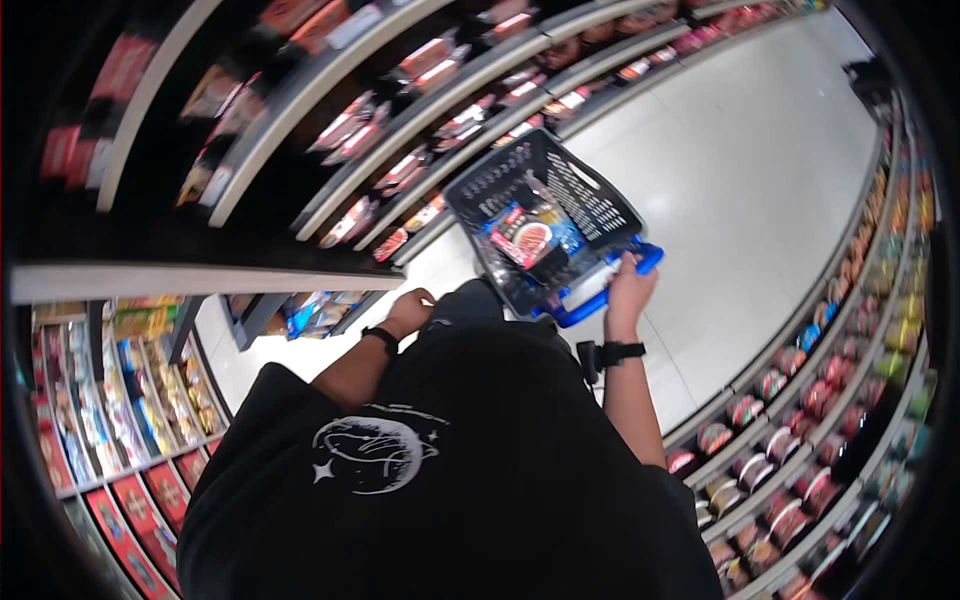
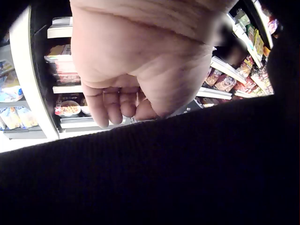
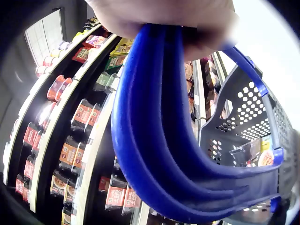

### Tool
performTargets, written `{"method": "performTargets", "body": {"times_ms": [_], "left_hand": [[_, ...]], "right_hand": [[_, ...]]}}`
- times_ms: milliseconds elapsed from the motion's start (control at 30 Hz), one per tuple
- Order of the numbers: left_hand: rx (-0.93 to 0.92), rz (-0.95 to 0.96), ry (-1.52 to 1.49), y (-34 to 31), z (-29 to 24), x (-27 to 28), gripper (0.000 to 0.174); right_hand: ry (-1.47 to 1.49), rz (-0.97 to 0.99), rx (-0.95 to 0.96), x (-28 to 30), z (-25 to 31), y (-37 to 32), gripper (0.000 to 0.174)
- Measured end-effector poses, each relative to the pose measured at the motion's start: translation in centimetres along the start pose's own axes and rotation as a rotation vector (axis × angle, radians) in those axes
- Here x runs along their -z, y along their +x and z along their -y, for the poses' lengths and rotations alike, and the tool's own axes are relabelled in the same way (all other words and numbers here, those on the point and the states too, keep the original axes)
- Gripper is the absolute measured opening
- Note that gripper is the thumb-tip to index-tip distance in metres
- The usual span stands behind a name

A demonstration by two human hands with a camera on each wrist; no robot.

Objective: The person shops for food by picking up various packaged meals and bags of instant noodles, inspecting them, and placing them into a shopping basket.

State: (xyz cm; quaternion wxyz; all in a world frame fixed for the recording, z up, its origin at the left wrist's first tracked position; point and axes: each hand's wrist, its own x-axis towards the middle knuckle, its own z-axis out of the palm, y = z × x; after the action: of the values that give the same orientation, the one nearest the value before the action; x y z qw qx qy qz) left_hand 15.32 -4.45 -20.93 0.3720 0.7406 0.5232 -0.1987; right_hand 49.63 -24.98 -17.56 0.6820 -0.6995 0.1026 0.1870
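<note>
My right hand (image 1: 628,290) grips the blue handle (image 3: 154,140) of a dark grey shopping basket (image 1: 465,190). In the right wrist view the handle curves down from the fingers to the basket's rim. Inside the basket lie a red and white food pack (image 1: 522,243) and a blue packet (image 1: 568,237), along with other packaged goods. My left hand (image 2: 140,61) hangs beside the body, its fingers loosely curled and holding nothing. Part of the left wrist view is covered by dark cloth (image 2: 150,173).
Shelves of packaged food (image 1: 430,70) line the left side of the aisle. Along the right runs another shelf with round tubs and packets (image 1: 785,440). Pale tiled floor (image 1: 740,200) stretches between them. Behind on the left stands a rack of colourful packs (image 1: 130,390).
</note>
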Motion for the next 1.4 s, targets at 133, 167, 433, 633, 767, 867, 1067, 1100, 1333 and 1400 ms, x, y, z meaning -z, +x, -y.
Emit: {"method": "performTargets", "body": {"times_ms": [133,167,433,633,767,867,1067,1100,1333,1400], "left_hand": [[-0.037,0.026,0.037,0.6,0.4,-0.1,0.025],[-0.039,0.032,0.038,0.6,0.4,-0.3,0.025],[0.01,0.006,0.009,0.4,0.8,0.1,0.023],[-0.005,-0.053,0.046,-0.7,0.7,1.2,0.019],[0.054,-0.034,-0.011,-1.2,-0.1,2.0,0.02],[0.042,-0.032,-0.01,-0.8,0.4,1.9,0.02],[-0.013,-0.035,0.029,-0.1,1.0,1.4,0.018],[-0.042,-0.037,0.04,0.0,1.3,1.4,0.018],[-0.071,-0.036,0.061,1.6,4.5,1.3,0.019],[-0.067,-0.06,0.117,1.2,4.5,1.8,0.02]], "right_hand": [[-0.001,0.016,0.009,0.4,-0.2,-0.1,0.024],[-0.003,0.01,0.008,0.6,-0.1,-0.1,0.024],[-0.07,0.041,-0.009,0.9,0.9,0.0,0.02],[-0.055,0.027,-0.006,1.0,0.9,0.4,0.024],[-0.057,0.031,0.001,1.0,1.0,0.2,0.023],[-0.045,0.035,0.003,0.9,1.0,0.2,0.02],[-0.047,0.015,0.012,1.4,0.6,0.6,0.023],[-0.05,0.013,0.021,1.4,0.5,0.5,0.023],[-0.052,-0.007,0.016,1.3,1.5,0.0,0.023],[-0.04,-0.008,0.002,1.3,1.8,-0.3,0.023]]}}
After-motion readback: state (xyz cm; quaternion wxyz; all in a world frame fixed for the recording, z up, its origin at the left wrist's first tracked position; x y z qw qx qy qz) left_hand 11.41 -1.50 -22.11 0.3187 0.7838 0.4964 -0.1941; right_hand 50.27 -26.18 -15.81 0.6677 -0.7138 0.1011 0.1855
